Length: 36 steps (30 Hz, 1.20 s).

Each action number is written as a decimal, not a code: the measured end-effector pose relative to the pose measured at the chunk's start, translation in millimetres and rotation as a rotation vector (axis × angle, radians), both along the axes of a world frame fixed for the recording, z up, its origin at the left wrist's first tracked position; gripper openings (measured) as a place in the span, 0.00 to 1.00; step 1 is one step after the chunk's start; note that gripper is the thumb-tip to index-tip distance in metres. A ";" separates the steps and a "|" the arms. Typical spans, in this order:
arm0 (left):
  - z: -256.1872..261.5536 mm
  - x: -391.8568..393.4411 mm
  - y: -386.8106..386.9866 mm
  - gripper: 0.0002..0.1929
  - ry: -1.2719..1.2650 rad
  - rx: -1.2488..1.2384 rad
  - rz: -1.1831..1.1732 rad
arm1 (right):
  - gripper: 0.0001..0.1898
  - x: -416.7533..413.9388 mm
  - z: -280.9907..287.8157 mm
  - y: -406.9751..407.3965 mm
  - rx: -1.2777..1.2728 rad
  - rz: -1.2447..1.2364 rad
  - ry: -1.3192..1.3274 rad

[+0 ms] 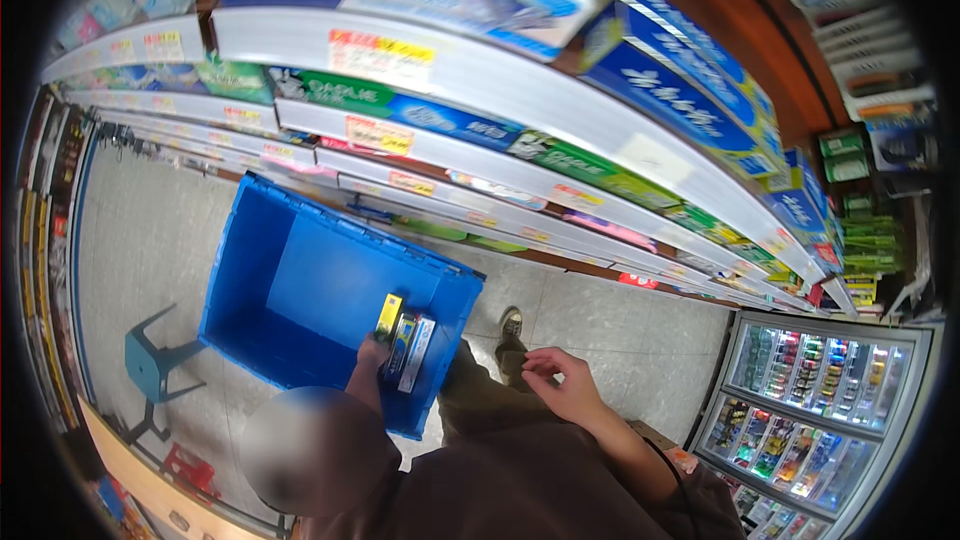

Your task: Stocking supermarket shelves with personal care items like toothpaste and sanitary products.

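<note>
My left hand (pixel 373 352) reaches down into a blue plastic tote (pixel 330 262). Its fingers are on the lower end of a slim yellow-and-dark carton (pixel 391 310), which looks gripped. Beside that carton, along the tote's right wall, lie a dark-blue-and-yellow carton (pixel 400 345) and a white-and-blue carton (pixel 418 354). My right hand (pixel 564 384) hangs in the air right of the tote, loosely curled, with nothing in it. A round blurred patch covers part of my left arm.
Store shelves (pixel 480 45) of toothpaste boxes (pixel 667 82) curve across the top, close by. A teal stool (pixel 154 361) and a red stool (pixel 187 469) stand at left. A glass-door drinks cooler (pixel 810 382) is at right. My shoe (pixel 511 321) is on the tiled floor.
</note>
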State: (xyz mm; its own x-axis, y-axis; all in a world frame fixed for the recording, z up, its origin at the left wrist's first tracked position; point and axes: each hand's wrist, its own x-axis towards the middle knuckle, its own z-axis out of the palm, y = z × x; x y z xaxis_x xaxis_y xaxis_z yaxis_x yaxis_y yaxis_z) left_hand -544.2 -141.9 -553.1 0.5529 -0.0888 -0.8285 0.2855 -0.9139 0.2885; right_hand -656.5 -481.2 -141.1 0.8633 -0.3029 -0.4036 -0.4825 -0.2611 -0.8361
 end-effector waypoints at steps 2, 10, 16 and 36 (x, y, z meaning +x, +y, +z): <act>19.0 11.4 -13.8 0.30 0.002 -0.026 0.004 | 0.14 -2.5 6.6 -7.3 -0.014 -0.016 -0.023; 69.0 2.5 -28.2 0.31 0.005 0.031 -0.103 | 0.14 -22.9 6.2 -47.1 -0.114 -0.032 -0.158; 18.1 -4.9 -26.4 0.32 -0.155 0.115 0.018 | 0.13 -44.8 -12.2 -65.6 -0.128 -0.144 -0.087; 19.0 -1.6 -28.3 0.22 -0.156 0.069 -0.042 | 0.12 -12.9 -27.0 -53.7 -0.214 -0.002 -0.020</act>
